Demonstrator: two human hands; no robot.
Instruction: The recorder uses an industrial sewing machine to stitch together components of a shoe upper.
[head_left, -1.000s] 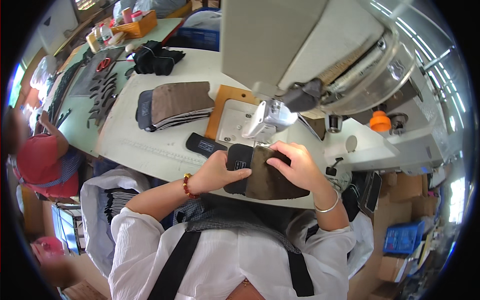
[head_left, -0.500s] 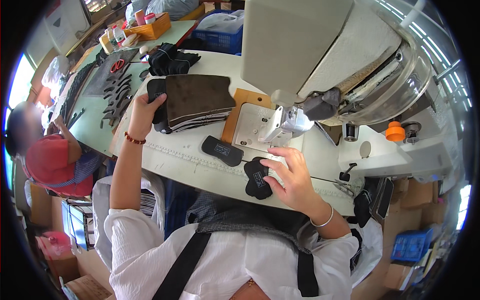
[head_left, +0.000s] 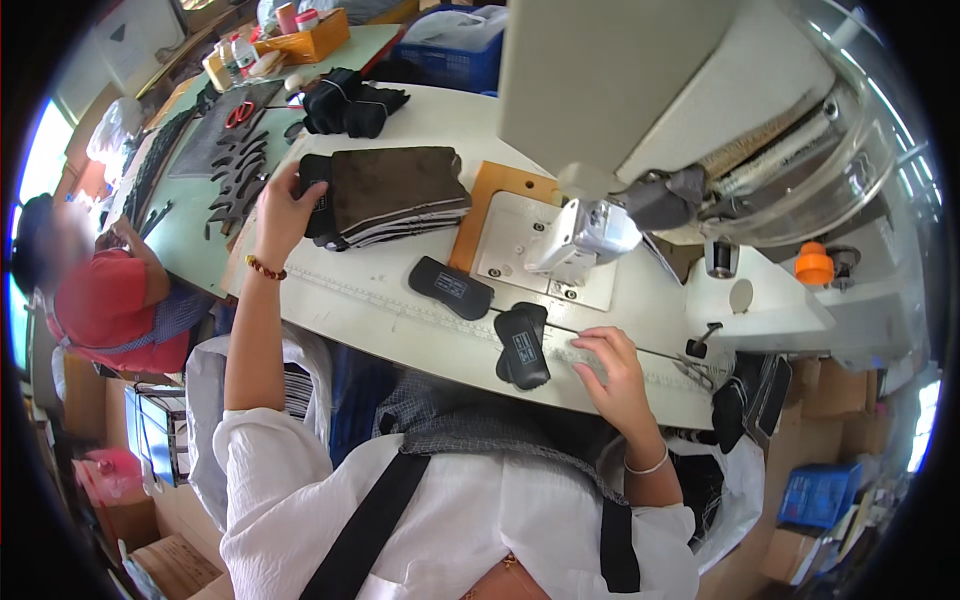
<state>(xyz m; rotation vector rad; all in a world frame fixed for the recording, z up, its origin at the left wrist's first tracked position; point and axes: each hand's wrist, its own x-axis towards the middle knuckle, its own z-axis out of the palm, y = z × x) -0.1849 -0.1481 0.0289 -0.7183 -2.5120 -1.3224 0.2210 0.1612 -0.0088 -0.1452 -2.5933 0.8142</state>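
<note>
Lying on my white table (head_left: 445, 115), left of the sewing machine (head_left: 600, 80), is the brown-and-black stack (head_left: 395, 190). My left hand (head_left: 288, 210) has its thumb on the black end; whether it pinches, I cannot tell. My right hand (head_left: 612, 370) is spread and empty beside two crossed black pads (head_left: 525, 348); a third pad (head_left: 450, 288) lies near them.

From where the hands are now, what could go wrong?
The two crossed black pieces lie near the front edge of the table; the right hand, close beside them, might nudge them off.

The left hand is at one end of the layered stack; a pull there could drag several layers askew.
</note>
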